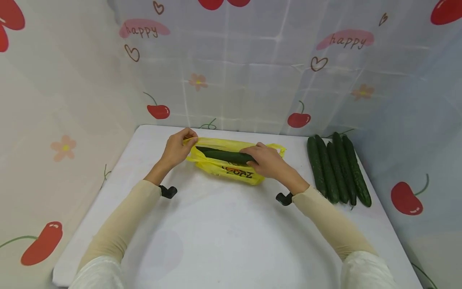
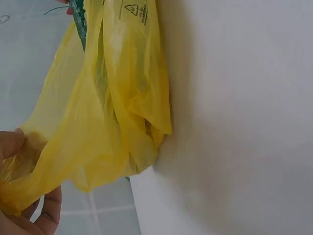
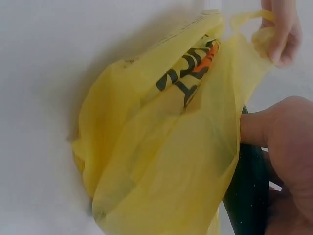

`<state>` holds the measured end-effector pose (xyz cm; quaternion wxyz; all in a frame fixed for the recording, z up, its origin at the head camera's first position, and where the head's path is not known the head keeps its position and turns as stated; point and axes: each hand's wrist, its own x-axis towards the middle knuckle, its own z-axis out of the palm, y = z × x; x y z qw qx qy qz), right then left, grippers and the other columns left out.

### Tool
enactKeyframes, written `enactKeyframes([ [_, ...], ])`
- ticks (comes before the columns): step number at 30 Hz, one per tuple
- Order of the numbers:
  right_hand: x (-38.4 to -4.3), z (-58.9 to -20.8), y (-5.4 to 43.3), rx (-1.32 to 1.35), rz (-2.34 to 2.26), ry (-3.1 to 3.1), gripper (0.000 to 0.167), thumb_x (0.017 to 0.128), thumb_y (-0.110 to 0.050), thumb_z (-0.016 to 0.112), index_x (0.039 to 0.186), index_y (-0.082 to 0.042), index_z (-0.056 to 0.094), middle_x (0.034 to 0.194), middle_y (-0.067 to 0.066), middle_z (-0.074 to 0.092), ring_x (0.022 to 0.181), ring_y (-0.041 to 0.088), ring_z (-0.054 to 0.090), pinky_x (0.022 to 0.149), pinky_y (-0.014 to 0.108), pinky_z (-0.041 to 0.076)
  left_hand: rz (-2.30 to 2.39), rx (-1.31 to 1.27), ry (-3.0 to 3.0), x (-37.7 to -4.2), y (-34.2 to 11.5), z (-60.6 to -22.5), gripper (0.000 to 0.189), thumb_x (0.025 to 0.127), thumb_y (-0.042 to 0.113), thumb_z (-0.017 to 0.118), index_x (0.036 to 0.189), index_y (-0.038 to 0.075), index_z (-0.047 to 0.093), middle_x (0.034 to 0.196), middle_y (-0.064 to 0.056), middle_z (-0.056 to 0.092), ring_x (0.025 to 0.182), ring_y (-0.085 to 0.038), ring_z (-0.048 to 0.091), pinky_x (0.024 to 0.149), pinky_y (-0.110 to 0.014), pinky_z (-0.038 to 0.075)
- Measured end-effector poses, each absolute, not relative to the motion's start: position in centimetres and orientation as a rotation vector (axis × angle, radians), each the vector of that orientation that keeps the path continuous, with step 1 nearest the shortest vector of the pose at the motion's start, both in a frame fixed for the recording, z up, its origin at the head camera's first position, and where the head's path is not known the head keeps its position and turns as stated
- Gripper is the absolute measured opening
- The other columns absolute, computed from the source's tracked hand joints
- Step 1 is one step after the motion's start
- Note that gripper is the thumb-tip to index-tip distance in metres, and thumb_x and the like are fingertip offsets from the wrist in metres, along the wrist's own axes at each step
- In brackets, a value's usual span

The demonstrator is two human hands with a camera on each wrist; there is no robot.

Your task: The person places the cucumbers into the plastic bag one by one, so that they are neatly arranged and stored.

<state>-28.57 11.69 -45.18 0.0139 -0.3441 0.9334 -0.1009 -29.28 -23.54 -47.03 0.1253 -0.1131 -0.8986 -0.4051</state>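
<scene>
A yellow plastic bag [image 1: 231, 173] with dark and orange print lies near the back middle of the table, its mouth spread upward. Dark green cucumber [image 1: 231, 156] shows in that mouth, with a second dark green length beside it at the left end. My left hand [image 1: 180, 146] pinches the bag's left end, the thin film bunched between thumb and fingers in the left wrist view. Over the bag's right part, my right hand [image 1: 265, 159] grips the cucumber, thumb on the near side; in the right wrist view the cucumber [image 3: 247, 191] runs under its fingers.
Several cucumbers [image 1: 335, 172] lie side by side at the table's right edge, close to the right forearm. The white table [image 1: 216, 241] meets printed cloth walls [image 1: 238, 80] at the back and sides. A black wrist mount [image 1: 284, 199] juts inward from the right wrist.
</scene>
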Motion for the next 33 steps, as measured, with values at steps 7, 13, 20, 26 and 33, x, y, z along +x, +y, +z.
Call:
enactKeyframes([
  [7,-28.5,-45.4,9.5,-1.166,-0.308,2.867,0.047,0.104,-0.019,0.072,0.15,-0.016,0.063,0.148,0.006,0.069,0.133,0.029,0.063,0.104,0.045,0.059,-1.18,-0.324,-2.615,-29.2,-23.4,-46.9,0.013,0.108,0.023,0.066,0.113,0.012,0.07,0.112,-0.01,0.077,0.12,-0.034,0.07,0.117,-0.057,0.05],
  [13,-29.3,-45.7,8.6,-1.179,-0.41,2.764,0.047,0.106,-0.024,0.07,0.151,-0.013,0.062,0.148,0.008,0.069,0.132,0.029,0.068,0.116,0.048,0.053,-1.194,-0.311,-2.628,-28.9,-23.3,-46.8,0.013,0.108,0.024,0.066,0.114,0.012,0.069,0.114,-0.01,0.076,0.122,-0.034,0.07,0.118,-0.058,0.049],
  [20,-30.9,-46.7,8.9,-1.066,-0.639,2.642,0.045,0.109,-0.027,0.065,0.153,-0.015,0.059,0.152,0.008,0.066,0.137,0.031,0.066,0.117,0.053,0.051,-1.227,-0.316,-2.623,-29.0,-23.1,-47.0,0.012,0.108,0.025,0.067,0.114,0.014,0.07,0.114,-0.009,0.077,0.121,-0.034,0.07,0.117,-0.058,0.049],
  [26,-31.5,-47.6,9.3,-1.066,-0.661,2.651,0.045,0.109,-0.027,0.065,0.153,-0.017,0.058,0.155,0.008,0.064,0.142,0.032,0.062,0.118,0.053,0.05,-1.221,-0.355,-2.616,-29.2,-23.0,-47.1,0.013,0.108,0.025,0.067,0.114,0.014,0.069,0.114,-0.009,0.077,0.119,-0.032,0.07,0.115,-0.058,0.05],
  [33,-31.6,-48.5,9.0,-1.013,-0.455,2.752,0.05,0.104,-0.035,0.073,0.149,-0.015,0.062,0.15,0.007,0.067,0.138,0.031,0.065,0.116,0.051,0.053,-1.21,-0.362,-2.619,-29.2,-23.0,-46.9,0.012,0.108,0.024,0.067,0.113,0.014,0.069,0.115,-0.01,0.076,0.12,-0.033,0.07,0.117,-0.058,0.049],
])
